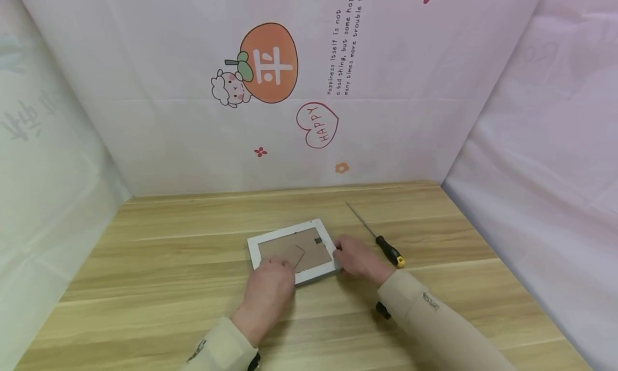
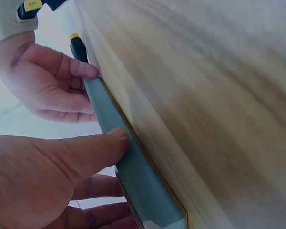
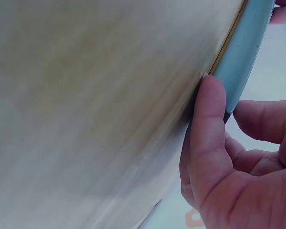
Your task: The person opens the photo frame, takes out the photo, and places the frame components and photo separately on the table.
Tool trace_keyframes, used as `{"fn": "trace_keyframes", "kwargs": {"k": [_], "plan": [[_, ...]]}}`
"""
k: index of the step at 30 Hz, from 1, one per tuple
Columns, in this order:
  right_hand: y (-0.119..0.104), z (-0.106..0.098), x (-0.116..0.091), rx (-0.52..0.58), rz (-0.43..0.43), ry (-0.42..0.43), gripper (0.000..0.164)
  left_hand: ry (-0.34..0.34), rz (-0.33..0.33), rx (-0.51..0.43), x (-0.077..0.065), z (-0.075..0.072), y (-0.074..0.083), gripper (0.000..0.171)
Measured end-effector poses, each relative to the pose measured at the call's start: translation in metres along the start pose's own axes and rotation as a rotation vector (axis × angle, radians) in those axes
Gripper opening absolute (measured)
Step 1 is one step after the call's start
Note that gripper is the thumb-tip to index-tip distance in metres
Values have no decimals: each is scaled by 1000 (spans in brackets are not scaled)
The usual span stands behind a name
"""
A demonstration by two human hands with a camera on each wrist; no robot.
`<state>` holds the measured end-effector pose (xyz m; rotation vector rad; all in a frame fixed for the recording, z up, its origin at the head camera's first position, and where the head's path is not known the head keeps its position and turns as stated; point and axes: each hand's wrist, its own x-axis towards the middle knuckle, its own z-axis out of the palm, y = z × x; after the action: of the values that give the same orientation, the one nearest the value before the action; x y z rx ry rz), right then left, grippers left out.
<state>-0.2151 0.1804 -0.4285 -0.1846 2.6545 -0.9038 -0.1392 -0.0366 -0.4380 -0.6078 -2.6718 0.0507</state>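
A picture frame (image 1: 277, 233) lies on the wooden table with its back up, showing a white border round a brown backing board (image 1: 277, 249). A thin bent line and a small dark tab mark the board. My left hand (image 1: 270, 288) grips the near side; in the left wrist view its thumb (image 2: 100, 149) presses the blue-grey edge (image 2: 143, 186) and the other fingers reach over the back. At the right side, my right hand (image 1: 359, 258) pinches the near corner, with one finger (image 3: 212, 109) low along the edge in the right wrist view.
A screwdriver (image 1: 388, 251) with a black and yellow handle lies right of the frame, its shaft pointing away. Part of a black object (image 1: 382, 310) shows beside the right sleeve. Printed white cloth (image 1: 193, 146) walls off the back and both sides of the table (image 1: 159, 242).
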Motion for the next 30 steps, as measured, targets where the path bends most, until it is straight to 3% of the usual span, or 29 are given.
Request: {"fn": "trace_keyframes", "kwargs": {"k": [2,6,13,17,20,23,27,30], "plan": [[0,-2,2,-12,-4,2,23,-11,-4,-8,0,-2,2,7],[0,-4,8,-36,-9,8,24,-10,-16,-28,0,-5,7,5],[-1,-7,15,-64,-11,17,24,26,11,-41,-2,-8,11,18],[-1,-8,16,-79,-35,37,25,-29,4,-66,-2,-10,14,37],[1,-8,15,-78,-36,49,28,-89,-9,-112,0,-12,13,37],[3,-10,10,-139,-43,96,37,-120,-24,-179,1,-15,8,34],[4,-14,0,-286,-60,200,48,-102,-62,-263,3,-16,-7,34],[1,-16,-9,-333,-64,228,42,-86,-106,-279,7,-14,-24,32]]}}
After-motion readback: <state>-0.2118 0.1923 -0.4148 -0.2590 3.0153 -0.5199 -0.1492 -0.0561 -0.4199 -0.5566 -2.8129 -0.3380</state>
